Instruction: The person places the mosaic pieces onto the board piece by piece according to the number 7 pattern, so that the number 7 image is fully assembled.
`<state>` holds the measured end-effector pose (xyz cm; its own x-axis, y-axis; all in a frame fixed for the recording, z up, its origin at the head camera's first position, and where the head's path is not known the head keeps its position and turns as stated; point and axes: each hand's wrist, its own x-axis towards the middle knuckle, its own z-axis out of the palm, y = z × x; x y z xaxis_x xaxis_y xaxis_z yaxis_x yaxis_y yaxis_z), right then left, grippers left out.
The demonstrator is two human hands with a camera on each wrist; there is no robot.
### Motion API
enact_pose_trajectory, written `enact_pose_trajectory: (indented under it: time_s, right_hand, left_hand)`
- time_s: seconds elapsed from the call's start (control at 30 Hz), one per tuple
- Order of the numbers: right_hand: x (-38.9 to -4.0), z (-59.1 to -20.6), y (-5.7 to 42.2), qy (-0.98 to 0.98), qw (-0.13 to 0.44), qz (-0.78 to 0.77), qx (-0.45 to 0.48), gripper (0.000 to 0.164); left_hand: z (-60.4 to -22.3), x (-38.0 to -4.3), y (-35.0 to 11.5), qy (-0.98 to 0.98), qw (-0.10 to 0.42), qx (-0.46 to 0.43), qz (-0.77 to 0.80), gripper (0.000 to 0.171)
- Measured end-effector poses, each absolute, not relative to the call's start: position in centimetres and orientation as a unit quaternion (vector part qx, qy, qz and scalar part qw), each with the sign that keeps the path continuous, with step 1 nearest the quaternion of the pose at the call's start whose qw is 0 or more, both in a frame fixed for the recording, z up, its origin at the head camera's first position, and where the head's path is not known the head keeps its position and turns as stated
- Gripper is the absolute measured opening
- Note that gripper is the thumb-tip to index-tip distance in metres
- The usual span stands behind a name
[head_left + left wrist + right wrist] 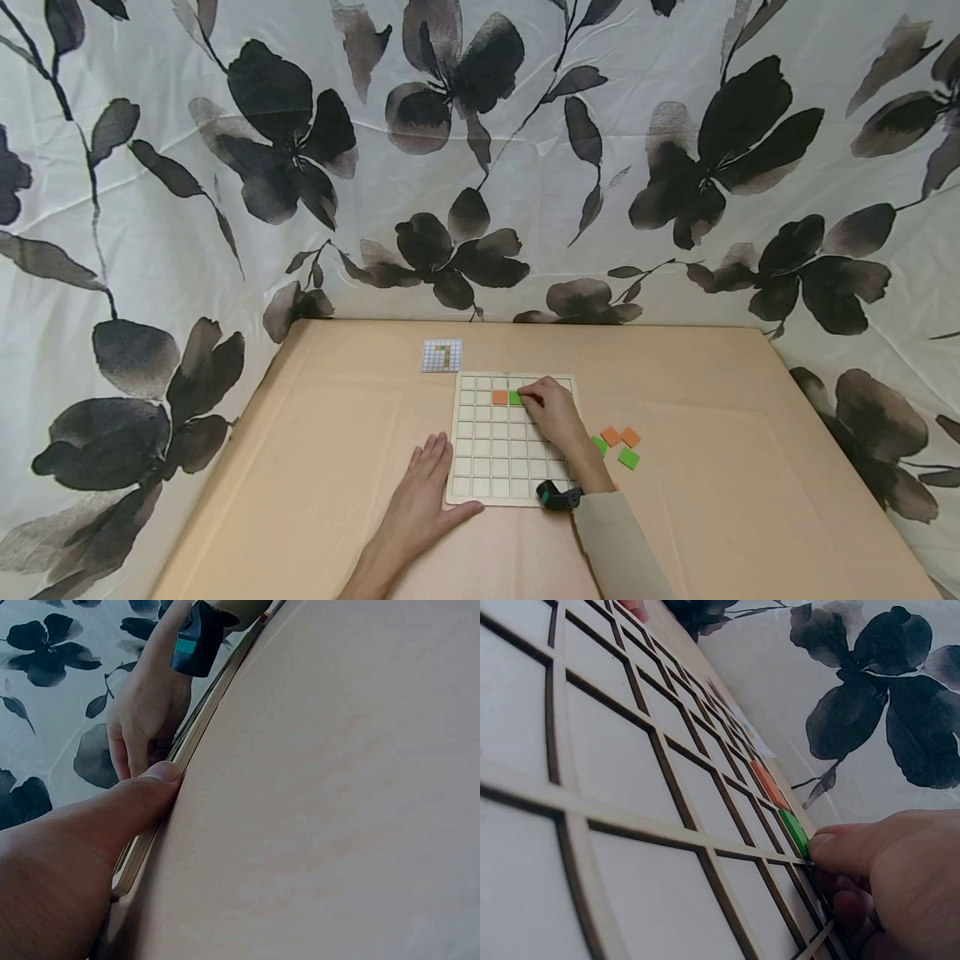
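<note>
A wooden grid board [480, 450] with pale square cells lies on the table. In its upper part an orange square tile [499, 397] sits in a cell. Just right of it is a green square tile [514, 398]. My right hand [553, 417] has its thumb and curled fingers at the green tile's right edge, pinching it; the right wrist view shows the thumb [840, 844] against that tile. My left hand [423, 500] lies with straight fingers along the board's left edge. In the left wrist view its thumb [154, 784] touches the board's front edge [199, 739].
Right of the board lie several loose tiles, among them an orange tile [630, 437] and a green tile [628, 458]. A small card [442, 356] with a printed coloured grid lies behind the board's left corner. Floral cloth [540, 200] hangs behind the table [712, 500].
</note>
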<state>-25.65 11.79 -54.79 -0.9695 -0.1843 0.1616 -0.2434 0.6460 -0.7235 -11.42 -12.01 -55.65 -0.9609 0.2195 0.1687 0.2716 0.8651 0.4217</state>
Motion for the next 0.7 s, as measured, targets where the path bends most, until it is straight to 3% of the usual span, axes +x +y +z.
enact_pose_trajectory:
  time_s: [0.7]
  right_hand:
    - [-25.3,-53.8,12.3,-0.901,0.006,0.413,0.135,0.023]
  left_hand:
    - [-55.7,-11.4,-12.0,-0.962,0.056,-0.129,-0.233,0.104]
